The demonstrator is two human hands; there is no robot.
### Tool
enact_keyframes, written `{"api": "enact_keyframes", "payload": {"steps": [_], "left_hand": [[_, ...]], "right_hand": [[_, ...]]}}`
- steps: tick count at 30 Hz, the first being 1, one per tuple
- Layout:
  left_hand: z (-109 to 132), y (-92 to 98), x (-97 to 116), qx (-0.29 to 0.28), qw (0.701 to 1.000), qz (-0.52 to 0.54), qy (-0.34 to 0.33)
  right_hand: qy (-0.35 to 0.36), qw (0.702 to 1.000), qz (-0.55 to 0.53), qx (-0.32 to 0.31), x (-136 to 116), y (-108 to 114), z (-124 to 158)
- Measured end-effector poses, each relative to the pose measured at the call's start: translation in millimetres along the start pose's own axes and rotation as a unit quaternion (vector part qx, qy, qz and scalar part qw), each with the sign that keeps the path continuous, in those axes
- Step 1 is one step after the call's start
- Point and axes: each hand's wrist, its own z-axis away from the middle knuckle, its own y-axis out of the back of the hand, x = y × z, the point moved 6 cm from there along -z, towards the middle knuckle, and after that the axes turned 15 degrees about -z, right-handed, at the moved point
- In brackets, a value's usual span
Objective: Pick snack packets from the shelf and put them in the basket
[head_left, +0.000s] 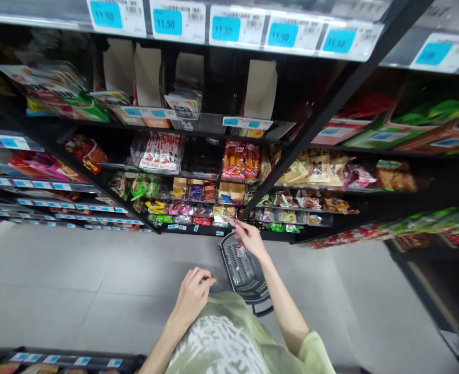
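The right hand [248, 239] pinches a small packet [230, 221] above the basket [241, 271], a holding step that seems to call for a steady grip, while the left hand [196, 286] curls loosely, its contents impossible to tell.

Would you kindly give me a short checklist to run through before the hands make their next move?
1. Right hand free: not ok, it pinches a slim item.
2. Slim item's label readable: cannot tell, too small and blurred.
3. Left hand empty: cannot tell, fingers curled.
4. Basket standing upright on the floor: ok.
5. Basket has room: ok, much of its bottom shows.
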Motion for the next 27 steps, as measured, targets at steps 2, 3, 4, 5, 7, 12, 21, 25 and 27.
{"api": "enact_keyframes", "payload": {"steps": [2, 3, 4, 5, 7, 12, 21, 25, 27], "left_hand": [[3.7, -9.9, 0.0, -0.065, 0.998, -0.009, -0.007], [6.1, -15.1, 0.4, -0.103, 0.995, -0.013, -0.012], [9.1, -20.4, 0.8, -0.142, 0.99, -0.018, -0.018], [12.8, -25.7, 1.1, -0.18, 0.983, -0.021, -0.023], [22.6, -36.3, 0.7, -0.251, 0.967, -0.02, -0.025], [53.8, -55.9, -13.2, -0.342, 0.939, -0.001, 0.046], [85.2, -46.0, -48.7, -0.421, 0.885, 0.007, 0.2], [86.6, -40.3, -55.5, -0.439, 0.87, 0.019, 0.224], [85.0, -38.3, -57.6, -0.444, 0.868, 0.02, 0.221]], "right_hand": [[0.073, 0.992, 0.103, 0.023, 3.5, 0.2, -31.7], [0.095, 0.982, 0.163, 0.032, 6.1, -0.3, -48.1], [0.101, 0.969, 0.223, 0.044, 10.0, -0.3, -64.9], [0.092, 0.955, 0.277, 0.06, 14.6, 1.0, -81.6], [0.066, 0.937, 0.332, 0.091, 23.2, 5.4, -113.0], [0.0, 0.912, 0.387, 0.137, 42.4, 18.1, -173.1], [-0.149, 0.879, 0.441, 0.105, 97.0, 33.8, -228.3], [-0.184, 0.869, 0.449, 0.09, 112.4, 39.8, -233.3], [-0.192, 0.869, 0.448, 0.089, 115.4, 42.8, -232.8]]}}
